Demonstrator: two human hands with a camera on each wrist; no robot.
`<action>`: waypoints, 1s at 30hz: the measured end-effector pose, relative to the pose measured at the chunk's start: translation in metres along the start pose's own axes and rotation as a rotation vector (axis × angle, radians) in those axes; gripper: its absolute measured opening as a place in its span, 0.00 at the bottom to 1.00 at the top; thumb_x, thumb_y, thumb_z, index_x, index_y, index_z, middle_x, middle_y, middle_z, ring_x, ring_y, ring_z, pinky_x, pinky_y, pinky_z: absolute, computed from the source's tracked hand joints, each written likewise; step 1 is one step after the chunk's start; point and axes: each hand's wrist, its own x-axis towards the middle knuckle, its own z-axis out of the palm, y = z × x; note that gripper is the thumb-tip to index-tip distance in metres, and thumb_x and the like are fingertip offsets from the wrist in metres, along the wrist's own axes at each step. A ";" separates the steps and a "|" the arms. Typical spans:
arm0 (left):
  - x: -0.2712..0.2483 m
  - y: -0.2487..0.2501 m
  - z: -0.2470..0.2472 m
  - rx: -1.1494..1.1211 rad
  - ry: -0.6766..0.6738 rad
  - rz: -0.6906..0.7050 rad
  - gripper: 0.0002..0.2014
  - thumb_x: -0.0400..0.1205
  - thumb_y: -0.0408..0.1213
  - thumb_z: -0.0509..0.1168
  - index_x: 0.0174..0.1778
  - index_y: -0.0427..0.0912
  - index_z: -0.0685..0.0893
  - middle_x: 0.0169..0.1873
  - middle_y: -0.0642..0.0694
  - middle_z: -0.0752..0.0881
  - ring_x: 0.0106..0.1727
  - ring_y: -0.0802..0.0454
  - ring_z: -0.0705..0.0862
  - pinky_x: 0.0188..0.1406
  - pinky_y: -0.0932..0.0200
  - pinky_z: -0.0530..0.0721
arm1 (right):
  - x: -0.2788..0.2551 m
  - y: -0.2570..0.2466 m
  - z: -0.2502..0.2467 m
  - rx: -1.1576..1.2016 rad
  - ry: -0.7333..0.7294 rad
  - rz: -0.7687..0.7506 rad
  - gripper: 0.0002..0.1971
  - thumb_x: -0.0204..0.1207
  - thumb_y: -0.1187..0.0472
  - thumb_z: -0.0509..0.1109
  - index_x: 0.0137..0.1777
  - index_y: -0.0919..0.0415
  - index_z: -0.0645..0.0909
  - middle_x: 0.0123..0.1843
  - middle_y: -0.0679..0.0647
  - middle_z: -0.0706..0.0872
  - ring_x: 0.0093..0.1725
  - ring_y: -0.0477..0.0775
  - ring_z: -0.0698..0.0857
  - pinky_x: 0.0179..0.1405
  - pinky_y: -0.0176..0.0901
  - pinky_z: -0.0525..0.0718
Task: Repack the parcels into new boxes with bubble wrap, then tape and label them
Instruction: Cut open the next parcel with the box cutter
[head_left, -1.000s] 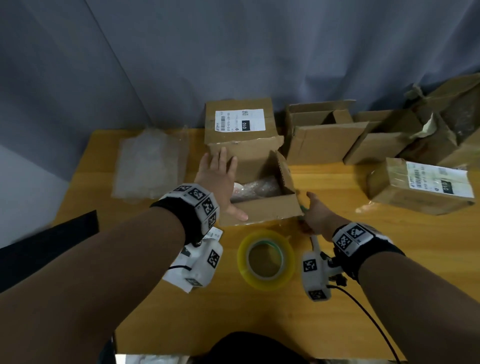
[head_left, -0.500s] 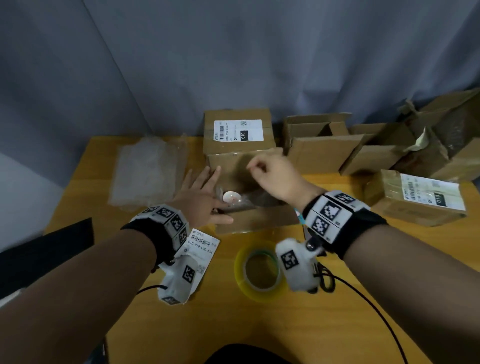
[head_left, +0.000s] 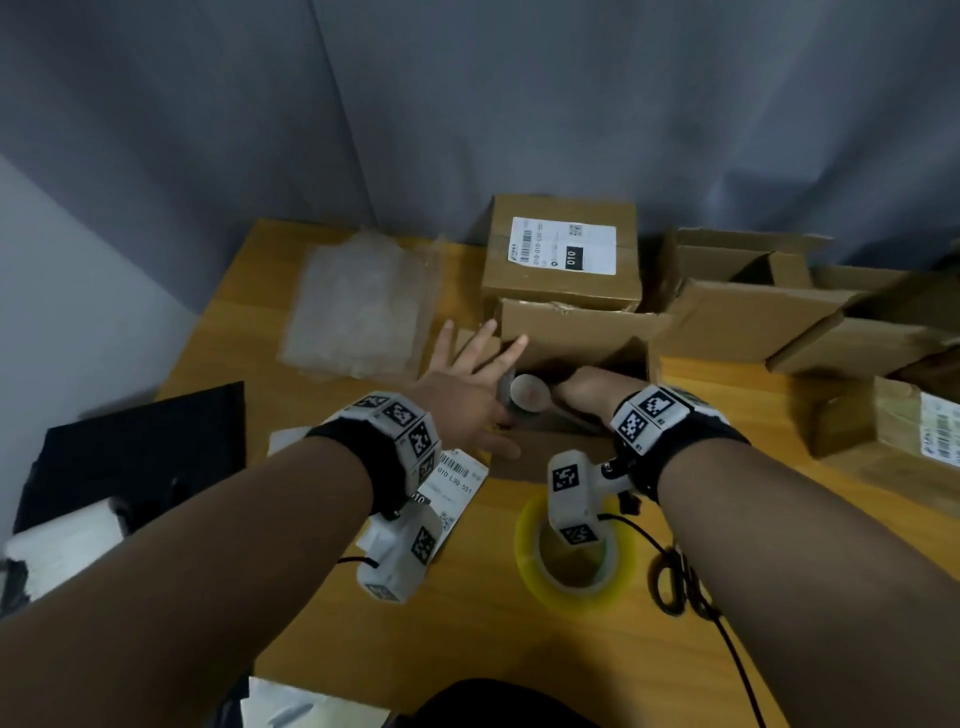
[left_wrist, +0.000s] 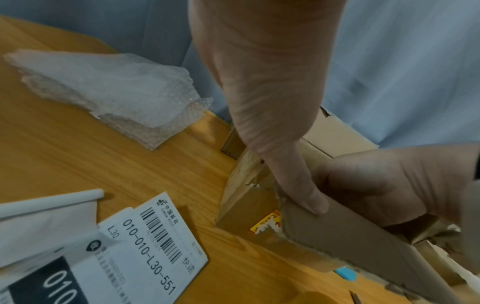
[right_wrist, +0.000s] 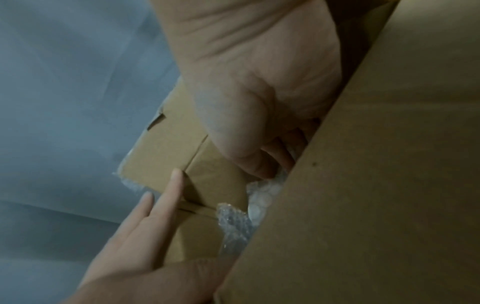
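Observation:
An open cardboard box (head_left: 576, 332) stands mid-table with its flaps up. My left hand (head_left: 480, 387) lies flat against its left side, fingers straight, and the thumb (left_wrist: 309, 197) presses the front wall (left_wrist: 350, 232). My right hand (head_left: 584, 387) reaches down inside the box. Its fingers (right_wrist: 262, 164) curl around a bubble-wrapped item (right_wrist: 259, 195), whose round pale end (head_left: 530, 397) shows between the hands. The rest of the item is hidden by the box wall and my hand.
A sealed, labelled box (head_left: 561, 260) stands right behind. Bubble wrap sheets (head_left: 358, 306) lie back left, shipping labels (head_left: 460, 480) under my left wrist. A yellow tape roll (head_left: 571, 564) and scissors (head_left: 675, 579) lie in front. Empty cartons (head_left: 753, 301) and a labelled parcel (head_left: 893, 426) crowd the right.
My right hand came from beside the tape, passed over the box and has gone down inside it onto the wrapped item. My left hand stayed on the box's left side.

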 end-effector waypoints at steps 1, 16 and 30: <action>0.001 0.000 -0.002 0.000 -0.003 -0.001 0.23 0.78 0.69 0.53 0.60 0.63 0.83 0.81 0.48 0.29 0.78 0.35 0.23 0.72 0.24 0.32 | -0.001 0.001 -0.001 -0.023 -0.003 -0.007 0.14 0.82 0.53 0.64 0.57 0.62 0.82 0.57 0.62 0.84 0.57 0.63 0.81 0.67 0.57 0.77; 0.009 -0.004 -0.006 0.023 -0.039 -0.005 0.27 0.76 0.70 0.52 0.63 0.61 0.83 0.81 0.48 0.29 0.78 0.36 0.24 0.72 0.24 0.32 | -0.001 0.012 -0.011 -0.303 -0.027 -0.086 0.12 0.83 0.59 0.62 0.59 0.63 0.82 0.58 0.60 0.85 0.54 0.58 0.83 0.59 0.49 0.80; 0.009 -0.015 -0.022 -0.381 0.338 -0.073 0.13 0.79 0.54 0.65 0.53 0.53 0.88 0.74 0.54 0.73 0.80 0.49 0.59 0.80 0.39 0.48 | -0.065 0.018 -0.073 -0.015 0.280 -0.380 0.11 0.83 0.59 0.61 0.48 0.62 0.84 0.41 0.54 0.84 0.43 0.52 0.82 0.40 0.41 0.76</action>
